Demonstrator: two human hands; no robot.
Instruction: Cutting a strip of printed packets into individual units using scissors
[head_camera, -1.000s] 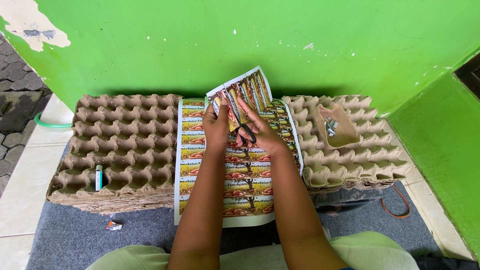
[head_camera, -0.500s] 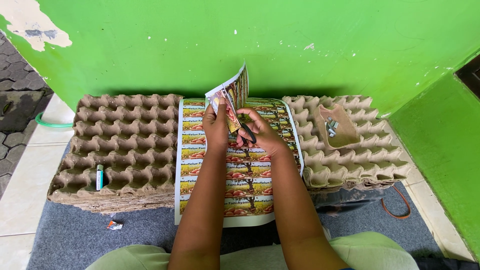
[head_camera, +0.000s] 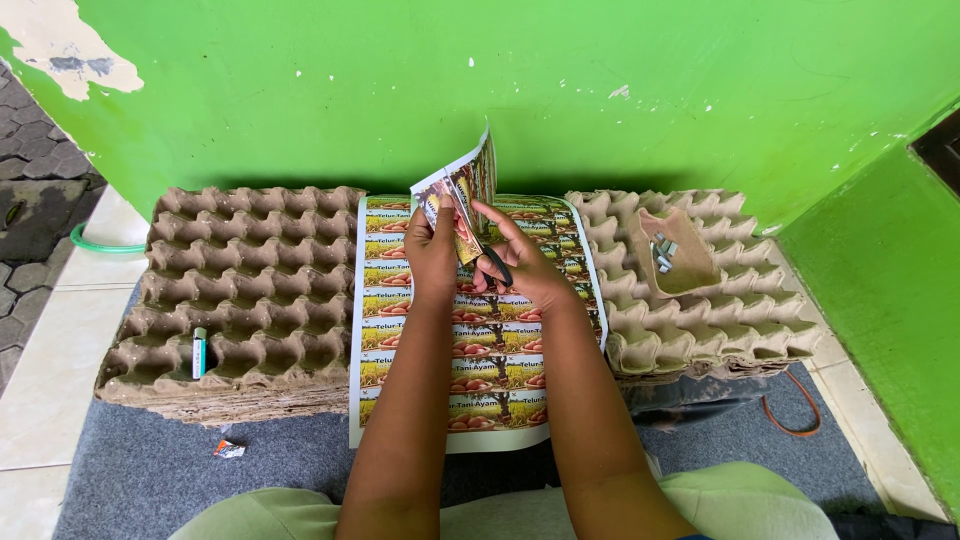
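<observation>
Left hand pinches a printed label strip, held upright just above the hands. Right hand grips black-handled scissors, blades into the strip. Directly beneath both hands: a sheet of colourful labels. Left of hands, a stack of egg trays with a small lighter. Right, more egg trays bearing a cardboard scrap cup.

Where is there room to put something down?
Grey mat in front of the left egg trays, near a small scrap, is bare. The left trays hold only a lighter. The middle, with label sheet and both hands, is crowded.
</observation>
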